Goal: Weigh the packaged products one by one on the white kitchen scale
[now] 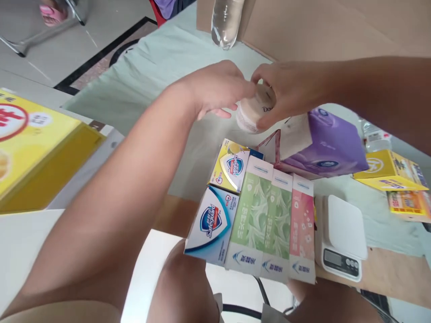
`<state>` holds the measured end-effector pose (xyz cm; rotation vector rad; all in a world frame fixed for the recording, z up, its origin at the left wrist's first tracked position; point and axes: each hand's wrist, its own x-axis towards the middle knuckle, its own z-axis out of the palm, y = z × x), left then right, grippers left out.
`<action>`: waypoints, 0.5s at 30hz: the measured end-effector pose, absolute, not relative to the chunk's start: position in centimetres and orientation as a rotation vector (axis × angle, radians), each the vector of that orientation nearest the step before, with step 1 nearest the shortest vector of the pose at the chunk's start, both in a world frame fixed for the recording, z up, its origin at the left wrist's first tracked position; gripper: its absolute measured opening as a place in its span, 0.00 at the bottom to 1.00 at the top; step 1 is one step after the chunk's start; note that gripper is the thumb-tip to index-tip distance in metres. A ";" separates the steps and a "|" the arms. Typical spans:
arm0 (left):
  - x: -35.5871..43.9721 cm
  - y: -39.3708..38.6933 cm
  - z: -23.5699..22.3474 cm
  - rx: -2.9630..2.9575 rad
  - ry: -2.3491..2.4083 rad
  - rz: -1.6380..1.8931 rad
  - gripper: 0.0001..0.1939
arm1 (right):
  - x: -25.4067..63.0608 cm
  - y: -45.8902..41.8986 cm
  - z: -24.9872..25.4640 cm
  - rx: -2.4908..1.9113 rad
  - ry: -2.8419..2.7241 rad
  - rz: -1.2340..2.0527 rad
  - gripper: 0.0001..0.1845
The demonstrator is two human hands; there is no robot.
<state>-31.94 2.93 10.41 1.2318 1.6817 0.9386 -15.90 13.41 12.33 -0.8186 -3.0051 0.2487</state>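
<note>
Here, a round container (pixel 257 106) is clamped by the fingers (pixel 266 120) of the right hand (pixel 288 92). For the left hand (pixel 217 87), this cannot be told.

Round tub (pixel 257 107), squat, beige top face, whitish band around the side, showing at its 7 o'clock; dark lettering near its 4 o'clock reads "Do", rest covered. Sits about 1 o'clock from view centre. Gripped from its 3 o'clock side, tilted, top face leaning off toward 1 o'clock. Upper edge partly hidden, so can't tell if the top is loose or seated
</note>
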 end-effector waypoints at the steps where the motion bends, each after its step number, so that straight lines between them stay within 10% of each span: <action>1: -32.1 3.6 10.0 1.241 1.722 0.883 0.04 | -16.4 13.7 12.2 -0.859 -3.091 0.188 0.40; 7: -32.4 6.0 8.1 1.274 1.736 0.707 0.09 | -19.9 14.4 11.6 -1.213 -3.546 -0.360 0.60; 15: -31.1 6.0 5.7 1.283 1.840 0.765 0.05 | -19.7 15.4 8.8 -0.969 -3.458 -0.006 0.46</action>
